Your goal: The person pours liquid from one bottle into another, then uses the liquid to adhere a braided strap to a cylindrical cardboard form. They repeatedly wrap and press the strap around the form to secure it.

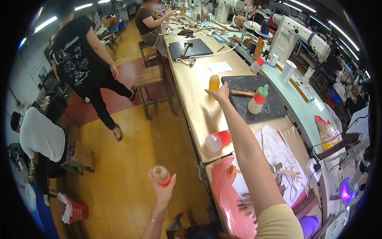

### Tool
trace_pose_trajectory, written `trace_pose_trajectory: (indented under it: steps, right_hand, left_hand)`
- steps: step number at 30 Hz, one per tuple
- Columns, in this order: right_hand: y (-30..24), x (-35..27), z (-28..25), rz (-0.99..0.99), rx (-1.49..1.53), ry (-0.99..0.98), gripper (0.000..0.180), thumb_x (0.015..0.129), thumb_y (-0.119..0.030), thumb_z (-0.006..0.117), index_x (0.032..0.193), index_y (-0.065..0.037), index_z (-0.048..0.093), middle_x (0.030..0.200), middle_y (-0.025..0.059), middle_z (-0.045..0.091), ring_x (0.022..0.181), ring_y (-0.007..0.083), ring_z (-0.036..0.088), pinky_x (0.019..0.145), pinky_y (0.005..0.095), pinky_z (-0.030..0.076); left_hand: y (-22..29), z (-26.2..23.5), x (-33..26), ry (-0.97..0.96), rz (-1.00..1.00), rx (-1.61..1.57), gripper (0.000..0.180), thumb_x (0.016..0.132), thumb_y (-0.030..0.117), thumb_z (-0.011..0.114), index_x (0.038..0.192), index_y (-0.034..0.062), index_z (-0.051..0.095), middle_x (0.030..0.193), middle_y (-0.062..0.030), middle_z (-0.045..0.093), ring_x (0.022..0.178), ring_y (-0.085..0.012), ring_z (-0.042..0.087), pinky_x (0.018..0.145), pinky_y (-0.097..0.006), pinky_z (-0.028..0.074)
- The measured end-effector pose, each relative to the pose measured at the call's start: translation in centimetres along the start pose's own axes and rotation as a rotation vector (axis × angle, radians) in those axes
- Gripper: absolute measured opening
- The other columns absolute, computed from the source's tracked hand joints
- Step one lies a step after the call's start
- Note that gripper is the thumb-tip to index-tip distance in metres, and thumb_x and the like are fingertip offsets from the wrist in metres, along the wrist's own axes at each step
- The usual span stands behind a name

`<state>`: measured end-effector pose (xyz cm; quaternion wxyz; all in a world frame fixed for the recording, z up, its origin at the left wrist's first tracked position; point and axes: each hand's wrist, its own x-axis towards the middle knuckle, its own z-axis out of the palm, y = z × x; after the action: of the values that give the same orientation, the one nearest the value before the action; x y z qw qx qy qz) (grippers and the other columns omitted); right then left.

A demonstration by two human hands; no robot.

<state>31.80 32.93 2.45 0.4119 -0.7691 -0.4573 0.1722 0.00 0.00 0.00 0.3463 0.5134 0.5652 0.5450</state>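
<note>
head view bends every straight edge toward its dark rim, and the right side of the long tan counter (199, 107) blurs into clutter that is hard to read. the lower part of the small clear plastic bottle with orange liquid and a red base (162, 175) is hidden inside the left hand (161, 187), whose fingers are clamped around it; that hand is raised palm-up over the yellow floor (119, 159), well apart from the counter, the forearm coming up from the lower edge. the right arm stretches far forward across the counter, bare from a pale yellow sleeve (278, 223). the right hand (219, 95) has its fingers spread apart, touching or just beside the amber translucent bottle with a yellow cap (214, 83); whether it grips the bottle cannot be told. the amber bottle stands upright just beside the dark speckled stone slab (274, 107). on the slab lies a wooden-handled tool (242, 93) and stands a white squeeze bottle with a red collar and green tip (258, 100). a frosted plastic bottle with a red cap (217, 141) lies on its side near the counter's seam.
</note>
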Motion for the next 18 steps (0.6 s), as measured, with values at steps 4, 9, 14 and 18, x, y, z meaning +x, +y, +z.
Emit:
trace_pose_trajectory:
  steps: [4,9,14,18]
  right_hand:
    - [1.2,1.5,1.2,0.084,0.082,-0.025,0.111,0.058,-0.039,0.095,0.143,0.002,0.036,0.138,0.0225,0.053,0.126,0.0335,0.054,0.107,0.0386,0.044]
    - [0.9,1.6,0.6,0.016,0.037,-0.042,0.081,0.063,-0.041,0.09,0.126,-0.002,0.058,0.116,0.0165,0.069,0.109,0.0299,0.066,0.097,0.0389,0.05]
    - [-0.2,-2.5,-2.7,-0.454,-0.026,-0.128,0.073,0.068,-0.044,0.084,0.125,-0.004,0.061,0.112,0.0183,0.07,0.101,0.0348,0.067,0.091,0.0427,0.051]
    - [-3.2,-8.6,-7.3,-0.795,-0.109,-0.197,0.06,0.071,-0.027,0.084,0.122,-0.004,0.064,0.111,0.0159,0.07,0.101,0.0301,0.068,0.09,0.0388,0.052]
  left_hand:
    - [-1.4,-0.6,-1.6,0.004,-0.063,0.012,0.063,0.079,0.008,0.081,0.126,0.0053,0.038,0.115,-0.0082,0.047,0.107,-0.0169,0.052,0.093,-0.032,0.045]
    - [-2.3,-0.3,-0.3,0.0,-0.089,-0.028,0.058,0.079,0.007,0.081,0.121,0.0046,0.042,0.111,-0.0071,0.049,0.102,-0.0158,0.054,0.09,-0.031,0.047]
    - [-0.3,2.0,2.4,0.004,0.021,-0.01,0.052,0.08,0.005,0.08,0.12,0.0037,0.047,0.107,-0.0059,0.054,0.099,-0.0148,0.056,0.088,-0.031,0.049]
    - [2.7,3.3,5.1,-0.054,0.065,-0.118,0.051,0.079,0.004,0.08,0.121,0.0018,0.052,0.111,-0.0085,0.059,0.104,-0.0179,0.059,0.094,-0.032,0.048]
